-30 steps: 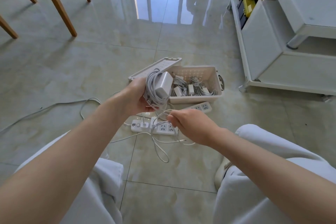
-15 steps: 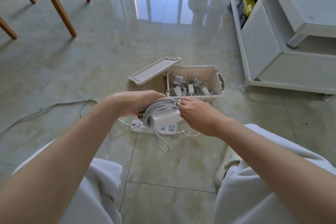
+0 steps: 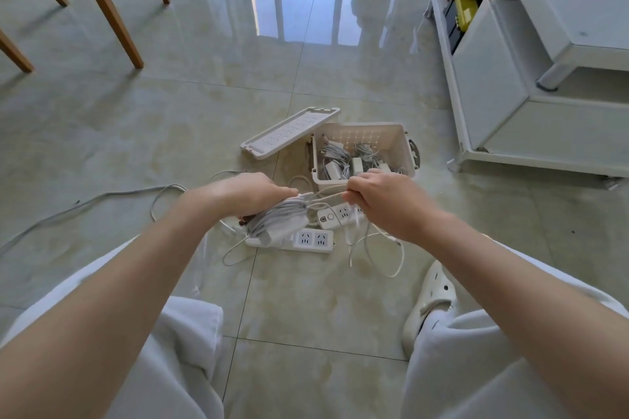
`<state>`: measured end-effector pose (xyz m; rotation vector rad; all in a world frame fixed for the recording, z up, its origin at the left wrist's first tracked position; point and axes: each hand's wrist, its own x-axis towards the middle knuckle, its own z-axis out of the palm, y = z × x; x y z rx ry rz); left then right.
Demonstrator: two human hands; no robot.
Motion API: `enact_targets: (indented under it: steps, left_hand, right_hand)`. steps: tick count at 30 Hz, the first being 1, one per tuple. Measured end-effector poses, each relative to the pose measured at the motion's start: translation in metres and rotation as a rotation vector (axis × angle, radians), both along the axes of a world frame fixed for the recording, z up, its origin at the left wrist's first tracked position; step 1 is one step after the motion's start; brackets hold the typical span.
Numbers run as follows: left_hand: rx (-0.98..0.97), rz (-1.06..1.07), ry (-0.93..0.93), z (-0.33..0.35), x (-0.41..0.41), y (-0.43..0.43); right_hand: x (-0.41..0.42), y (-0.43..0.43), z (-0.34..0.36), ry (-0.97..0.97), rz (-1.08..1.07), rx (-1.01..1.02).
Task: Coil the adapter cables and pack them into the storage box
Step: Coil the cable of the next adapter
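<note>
Two hands on one adapter bundle right now. The left hand sits palm-down over it, fingers curled round the white brick and the grey cable wound on it, holding it just above the floor. The right hand is level with it and a little apart, knuckles up, fist clenched on the free strand, which runs nearly straight across between the two hands. The tail of the strand drops out of the right fist and loops loosely down to the tile.

Both forearms reach in from the bottom corners, white trouser knees on either side, and a pale shoe is by the right knee.

Right under the bundle lie two white power strips. The nearer one is partly hidden by the bundle, and the other is angled just behind it, below the right hand.

The storage box stands on the floor just past the right hand, top open, with several coiled white adapters lying in the bottom. Its lid lies off to the box's left, angled away, one end close to the box corner.

Room-wise, there's open tile left of the lid, crossed only by a long grey cable trailing toward the left edge of the floor. A strip of open tile separates the box from the white cabinet on the right. Wooden chair legs stand well apart at the far left corner.
</note>
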<state>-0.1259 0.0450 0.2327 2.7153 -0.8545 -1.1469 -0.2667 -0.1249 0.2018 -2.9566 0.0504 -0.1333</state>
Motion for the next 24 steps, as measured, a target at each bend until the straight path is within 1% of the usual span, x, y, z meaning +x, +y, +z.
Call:
enact_targets:
  steps: [4, 6, 7, 9, 11, 14, 17, 21, 24]
  left_hand:
    - [-0.022, -0.067, -0.268, -0.010, 0.002, -0.003]
    - [-0.033, -0.088, -0.397, -0.012, -0.001, -0.005]
    - [-0.047, -0.106, -0.456, -0.014, -0.003, -0.006]
    - [-0.100, -0.128, -0.548, -0.015, -0.006, -0.009]
    - [-0.156, -0.115, -0.590, -0.014, -0.009, -0.011]
    - [-0.227, -0.050, -0.568, -0.013, -0.014, -0.013]
    - [-0.332, 0.044, -0.494, -0.018, -0.014, -0.013]
    - [-0.485, 0.238, -0.339, -0.021, -0.014, -0.017]
    - [-0.571, 0.402, -0.212, -0.021, -0.014, -0.021]
  right_hand:
    - [0.002, 0.007, 0.001, -0.059, -0.101, -0.065]
    - [0.002, 0.011, 0.005, -0.124, -0.143, -0.090]
    - [0.003, 0.015, 0.008, -0.170, -0.145, -0.076]
    - [0.001, 0.025, 0.012, -0.257, -0.096, 0.017]
    - [-0.003, 0.041, 0.013, -0.293, -0.047, 0.102]
    - [-0.010, 0.057, 0.008, -0.289, -0.050, 0.133]
    - [-0.010, 0.061, 0.003, -0.211, -0.063, 0.215]
    - [-0.009, 0.070, 0.004, -0.058, -0.071, 0.456]
    - [-0.008, 0.072, 0.005, -0.046, -0.094, 0.460]
